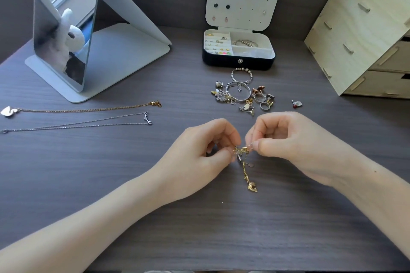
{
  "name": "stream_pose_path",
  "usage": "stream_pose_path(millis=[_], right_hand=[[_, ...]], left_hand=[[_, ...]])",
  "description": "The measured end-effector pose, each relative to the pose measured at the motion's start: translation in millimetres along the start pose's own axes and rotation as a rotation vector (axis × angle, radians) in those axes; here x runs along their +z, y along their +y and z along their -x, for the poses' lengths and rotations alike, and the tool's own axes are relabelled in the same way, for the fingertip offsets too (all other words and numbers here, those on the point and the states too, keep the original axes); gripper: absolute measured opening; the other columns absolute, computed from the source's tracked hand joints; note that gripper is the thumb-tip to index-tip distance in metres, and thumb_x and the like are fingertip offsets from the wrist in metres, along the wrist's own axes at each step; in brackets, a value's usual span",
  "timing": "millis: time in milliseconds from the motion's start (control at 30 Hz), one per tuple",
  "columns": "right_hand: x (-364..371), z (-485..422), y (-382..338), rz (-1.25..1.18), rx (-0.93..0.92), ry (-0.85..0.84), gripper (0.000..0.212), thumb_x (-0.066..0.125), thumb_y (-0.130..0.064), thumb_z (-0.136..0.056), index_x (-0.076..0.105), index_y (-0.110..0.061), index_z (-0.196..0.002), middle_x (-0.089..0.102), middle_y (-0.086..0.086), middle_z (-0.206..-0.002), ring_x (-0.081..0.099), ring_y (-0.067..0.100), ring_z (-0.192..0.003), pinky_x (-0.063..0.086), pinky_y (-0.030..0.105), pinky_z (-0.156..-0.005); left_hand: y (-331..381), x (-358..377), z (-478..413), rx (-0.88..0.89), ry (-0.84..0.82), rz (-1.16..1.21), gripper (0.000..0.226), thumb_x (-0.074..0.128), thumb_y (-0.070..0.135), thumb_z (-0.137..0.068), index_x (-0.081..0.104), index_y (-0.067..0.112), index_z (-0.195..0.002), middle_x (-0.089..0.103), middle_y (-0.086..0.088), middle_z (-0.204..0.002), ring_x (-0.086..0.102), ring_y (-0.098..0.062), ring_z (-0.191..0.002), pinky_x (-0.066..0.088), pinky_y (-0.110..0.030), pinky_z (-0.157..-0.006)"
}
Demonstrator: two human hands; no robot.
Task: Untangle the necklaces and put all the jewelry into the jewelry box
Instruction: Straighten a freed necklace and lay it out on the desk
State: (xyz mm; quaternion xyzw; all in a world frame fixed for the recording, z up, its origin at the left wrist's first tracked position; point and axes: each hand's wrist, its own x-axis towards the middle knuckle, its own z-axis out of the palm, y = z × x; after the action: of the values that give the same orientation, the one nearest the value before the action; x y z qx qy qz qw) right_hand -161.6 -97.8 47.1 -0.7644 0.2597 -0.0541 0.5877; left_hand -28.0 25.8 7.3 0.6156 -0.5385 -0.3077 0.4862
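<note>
Head view, both hands [200, 150] [286, 139] pinching tangled necklaces [243, 153], open jewelry box [238, 60] holding rings, earrings, bracelet [244, 42]

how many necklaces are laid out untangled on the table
2: the gold necklace at far left, the silver necklace just nearer. The tangle in the left hand and right hand may hide more.

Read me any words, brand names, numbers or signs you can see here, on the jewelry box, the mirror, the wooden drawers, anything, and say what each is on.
No readable text anywhere in this view.
jewelry box: plain lid and front; its snap button is too small to tell.
mirror: no label shows.
wooden drawer unit: bare wood, slots only.
tangled necklaces: charms too small to show any engraving.
</note>
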Motion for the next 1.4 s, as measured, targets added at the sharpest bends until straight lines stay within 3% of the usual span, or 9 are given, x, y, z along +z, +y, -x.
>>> stream_pose_path(millis=[133, 267, 433, 633, 733, 900, 1100, 1233, 1400], right_hand=[[0.9, -0.1, 1.1, 0.042, -0.035, -0.005, 0.023, 0.065, -0.003, -0.067, 0.06, -0.019, -0.052, 0.067, 0.006, -0.07, 0.057, 0.011, -0.063, 0.045, 0.023, -0.063], [3.5, 1.8, 1.8, 0.102, -0.069, 0.012, 0.012, 0.063, -0.014, -0.061, 0.061, -0.024, -0.055, 0.068, 0.006, -0.072, 0.056, 0.011, -0.06, 0.047, 0.023, -0.06], [4.1, 1.9, 1.3, 0.087, -0.127, 0.024, 0.027, 0.069, 0.002, -0.066, 0.053, -0.02, -0.066, 0.065, 0.002, -0.066, 0.048, 0.014, -0.059, 0.044, 0.03, -0.06], [0.9, 1.3, 4.8, 0.046, -0.074, -0.039, 0.022, 0.059, -0.004, -0.061, 0.057, -0.014, -0.081, 0.058, -0.004, -0.064, 0.046, 0.014, -0.061, 0.04, 0.025, -0.059], [3.7, 3.1, 5.8, 0.227, -0.066, -0.005, 0.02, 0.064, -0.003, -0.069, 0.062, -0.02, -0.079, 0.057, -0.009, -0.061, 0.044, 0.008, -0.056, 0.041, 0.026, -0.058], [13.7, 8.4, 0.9, 0.68, -0.178, 0.152, 0.02, 0.061, -0.013, -0.071, 0.06, -0.032, -0.066, 0.052, -0.035, -0.06, 0.051, -0.004, -0.061, 0.037, 0.007, -0.058], [7.5, 8.6, -1.9, 0.439, -0.016, 0.115, 0.01, 0.059, -0.02, -0.071, 0.065, -0.024, -0.065, 0.058, -0.014, -0.054, 0.047, -0.001, -0.05, 0.038, 0.01, -0.051], [0.8, 6.3, -4.0, 0.33, 0.143, -0.012, 0.013, 0.059, -0.016, -0.075, 0.066, -0.019, -0.065, 0.064, -0.005, -0.063, 0.051, 0.009, -0.063, 0.041, 0.026, -0.065], [-3.8, 5.7, -7.6, 0.276, 0.204, -0.143, 0.011, 0.066, -0.019, -0.068, 0.062, -0.021, -0.058, 0.057, -0.013, -0.053, 0.045, -0.001, -0.05, 0.033, 0.009, -0.052]], left_hand=[[1.9, 0.6, 0.9, 0.038, 0.008, -0.067, 0.005, 0.062, 0.025, -0.08, 0.062, 0.02, -0.083, 0.052, 0.011, -0.065, 0.044, -0.005, -0.062, 0.035, -0.015, -0.061], [0.1, 1.4, 0.1, 0.039, 0.049, -0.101, 0.007, 0.065, 0.027, -0.079, 0.064, 0.02, -0.078, 0.048, 0.007, -0.062, 0.043, -0.006, -0.058, 0.034, -0.014, -0.058], [1.3, 1.9, -0.3, 0.023, 0.069, -0.156, 0.008, 0.063, 0.027, -0.078, 0.066, 0.022, -0.072, 0.047, 0.01, -0.058, 0.041, -0.005, -0.055, 0.031, -0.01, -0.055], [0.8, 2.4, 0.2, 0.018, 0.106, -0.193, 0.009, 0.062, 0.029, -0.077, 0.063, 0.027, -0.069, 0.042, 0.01, -0.052, 0.038, -0.005, -0.049, 0.028, -0.01, -0.051], [0.4, 2.5, 0.7, 0.051, 0.129, -0.246, 0.009, 0.062, 0.029, -0.079, 0.061, 0.029, -0.07, 0.038, 0.009, -0.052, 0.037, -0.004, -0.048, 0.027, -0.01, -0.05], [-1.3, 2.5, 1.1, 0.08, 0.138, -0.355, 0.009, 0.06, 0.03, -0.081, 0.062, 0.029, -0.072, 0.037, 0.011, -0.052, 0.038, -0.002, -0.05, 0.027, -0.01, -0.051], [-1.4, 1.7, 1.4, 0.073, 0.128, -0.346, 0.008, 0.059, 0.031, -0.082, 0.06, 0.031, -0.074, 0.038, 0.012, -0.052, 0.038, -0.002, -0.05, 0.028, -0.009, -0.051], [-3.4, 1.2, 1.8, 0.084, 0.121, -0.335, 0.009, 0.06, 0.029, -0.083, 0.065, 0.023, -0.078, 0.033, 0.01, -0.051, 0.036, -0.002, -0.05, 0.027, -0.01, -0.051], [-3.0, -0.3, 2.8, 0.078, 0.1, -0.339, 0.012, 0.058, 0.03, -0.084, 0.066, 0.022, -0.08, 0.036, 0.009, -0.053, 0.037, -0.003, -0.051, 0.027, -0.009, -0.051]])
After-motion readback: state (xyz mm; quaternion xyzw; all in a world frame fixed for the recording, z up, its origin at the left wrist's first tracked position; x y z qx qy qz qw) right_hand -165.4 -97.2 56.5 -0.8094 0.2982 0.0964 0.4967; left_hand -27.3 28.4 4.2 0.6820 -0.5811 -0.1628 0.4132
